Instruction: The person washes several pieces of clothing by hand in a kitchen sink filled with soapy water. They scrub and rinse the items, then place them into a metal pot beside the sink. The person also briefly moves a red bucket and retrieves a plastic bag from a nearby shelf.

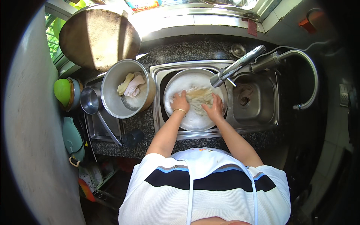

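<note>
A round metal basin (195, 128) of sudsy water sits in the larger sink, and a pale, wrinkled cloth-like item (199, 98) lies in it. My left hand (180, 103), with a bangle at the wrist, rests in the suds at the item's left side, fingers spread. At its right edge is my right hand (215, 108), thumb and fingers apart. Both hands touch the suds; whether they touch the item is partly hidden by foam. To the left, a deep metal pot (109, 92) holds pale pink and yellowish wrung pieces (134, 85).
A chrome faucet (239, 63) reaches over the basin's right rim. Beside it are a curved spout (312, 73) and a smaller sink (254, 112). On the left stand a ladle (90, 100), stacked bowls (63, 91) and a large round board (101, 39).
</note>
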The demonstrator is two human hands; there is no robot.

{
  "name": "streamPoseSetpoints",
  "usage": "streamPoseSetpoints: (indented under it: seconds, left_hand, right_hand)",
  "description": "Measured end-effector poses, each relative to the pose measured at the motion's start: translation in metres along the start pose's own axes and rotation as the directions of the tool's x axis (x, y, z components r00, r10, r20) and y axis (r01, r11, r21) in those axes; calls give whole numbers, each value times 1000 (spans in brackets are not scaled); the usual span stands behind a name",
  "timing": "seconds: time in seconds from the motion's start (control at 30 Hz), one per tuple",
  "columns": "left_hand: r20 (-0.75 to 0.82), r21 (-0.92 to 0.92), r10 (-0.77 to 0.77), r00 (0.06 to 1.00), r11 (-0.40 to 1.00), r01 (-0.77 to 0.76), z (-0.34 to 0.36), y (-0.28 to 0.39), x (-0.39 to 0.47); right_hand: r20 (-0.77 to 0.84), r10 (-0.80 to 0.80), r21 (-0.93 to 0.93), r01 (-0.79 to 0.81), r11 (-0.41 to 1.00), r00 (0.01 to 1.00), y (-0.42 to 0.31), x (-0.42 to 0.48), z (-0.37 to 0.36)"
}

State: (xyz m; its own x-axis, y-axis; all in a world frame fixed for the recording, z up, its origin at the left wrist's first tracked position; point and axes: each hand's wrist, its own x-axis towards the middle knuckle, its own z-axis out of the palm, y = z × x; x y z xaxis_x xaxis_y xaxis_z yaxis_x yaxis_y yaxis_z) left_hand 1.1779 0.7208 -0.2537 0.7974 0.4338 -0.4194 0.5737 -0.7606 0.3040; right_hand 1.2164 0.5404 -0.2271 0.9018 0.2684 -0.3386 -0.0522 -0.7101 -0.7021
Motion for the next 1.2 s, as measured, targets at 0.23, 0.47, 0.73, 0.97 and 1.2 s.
streamPoseSetpoints:
  seconds: [0.23,0.47,0.73,0.97,1.2]
  left_hand:
    - [-76,-531,388,918,763,-367,-6,55,-44]
    - [-184,-307,471,863,807,-505,-60,114,-96]
    - [-255,-286,240,937,907,-310,-49,99,-32]
    - [-198,-198,-43,979,980,3,-47,8,-1]
    - [22,308,282,959,911,-275,-16,4,-13]
  right_hand:
    - [668,3,744,-667,33,745,-9,8,16]
    - [411,-218,908,-419,7,885,-28,-3,10]
    - [571,-105,752,-570,-332,814,-23,15,35]
    - [1,149,435,-135,890,989,10,28,5]
    - [390,-59,-580,295,760,919,-9,5,-6]
